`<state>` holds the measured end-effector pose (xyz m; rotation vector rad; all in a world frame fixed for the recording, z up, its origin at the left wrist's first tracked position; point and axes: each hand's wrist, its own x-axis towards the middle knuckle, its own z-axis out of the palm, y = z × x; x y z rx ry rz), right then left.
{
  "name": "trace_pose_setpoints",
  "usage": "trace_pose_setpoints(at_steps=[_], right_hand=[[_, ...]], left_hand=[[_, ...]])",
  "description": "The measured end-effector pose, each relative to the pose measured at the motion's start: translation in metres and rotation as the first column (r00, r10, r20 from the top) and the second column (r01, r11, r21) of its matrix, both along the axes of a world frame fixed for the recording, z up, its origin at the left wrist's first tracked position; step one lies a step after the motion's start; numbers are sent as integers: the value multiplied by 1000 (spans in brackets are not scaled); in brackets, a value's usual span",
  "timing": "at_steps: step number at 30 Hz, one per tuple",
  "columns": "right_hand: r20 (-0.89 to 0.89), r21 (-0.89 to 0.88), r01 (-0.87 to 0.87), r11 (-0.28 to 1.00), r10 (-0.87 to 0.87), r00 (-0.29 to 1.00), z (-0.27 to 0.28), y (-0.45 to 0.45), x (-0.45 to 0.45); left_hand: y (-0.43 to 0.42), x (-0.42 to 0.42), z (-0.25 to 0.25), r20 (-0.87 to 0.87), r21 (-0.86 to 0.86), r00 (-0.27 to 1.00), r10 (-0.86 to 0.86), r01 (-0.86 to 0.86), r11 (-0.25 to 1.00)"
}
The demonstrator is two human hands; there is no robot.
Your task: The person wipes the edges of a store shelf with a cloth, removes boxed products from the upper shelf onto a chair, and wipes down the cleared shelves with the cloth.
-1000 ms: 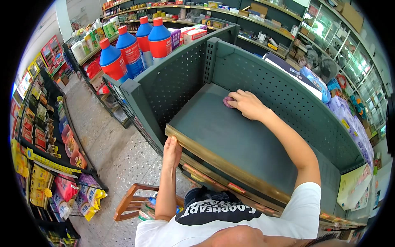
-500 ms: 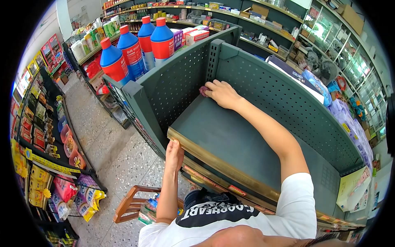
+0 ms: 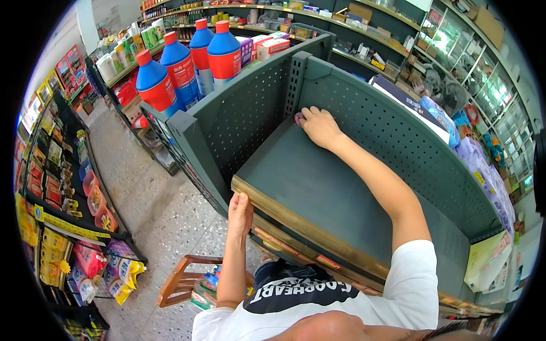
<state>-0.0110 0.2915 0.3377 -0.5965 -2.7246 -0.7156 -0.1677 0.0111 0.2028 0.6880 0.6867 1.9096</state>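
Note:
My right hand (image 3: 320,126) is closed around a crumpled reddish-pink cloth (image 3: 298,119). It presses the cloth near the back left of a dark grey metal shelf (image 3: 318,182), against the foot of the perforated back panel (image 3: 375,133). My left hand (image 3: 240,213) grips the brass-coloured front edge strip (image 3: 284,213) near its left end, thumb on top and fingers underneath.
Several blue-and-red bottles (image 3: 182,71) with red caps stand beyond the left side panel. A pale box (image 3: 488,261) sits at the shelf's right end. A wooden chair (image 3: 179,284) is below my left arm. Packaged goods (image 3: 54,193) hang across the aisle at left.
My right hand has moved with the cloth a little to the right, along the back of the shelf. My left hand stays on the front edge.

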Motion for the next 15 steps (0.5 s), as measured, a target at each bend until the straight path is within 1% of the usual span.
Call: trace_pose_setpoints(at_steps=[1, 3, 5, 9, 12, 15], right_hand=[[-29, 34, -16, 999, 17, 999, -3, 1, -1], [-12, 83, -16, 996, 17, 1000, -5, 4, -7], [10, 143, -12, 990, 10, 1000, -6, 6, -15], [55, 168, 39, 985, -49, 997, -1, 1, -22], [100, 128, 67, 990, -80, 992, 6, -5, -16], [55, 134, 50, 990, -57, 997, 3, -7, -8]], left_hand=[[0, 1, 1, 12, 2, 1000, -4, 4, 1000], [0, 1, 3, 31, 7, 999, -15, 15, 1000], [0, 2, 1, 13, 6, 1000, 4, -4, 1000], [-1, 1, 0, -11, 0, 1000, -4, 4, 1000], [-1, -2, -5, -22, -6, 1000, -4, 4, 1000], [0, -4, -6, -53, -10, 998, 22, -22, 1000]])
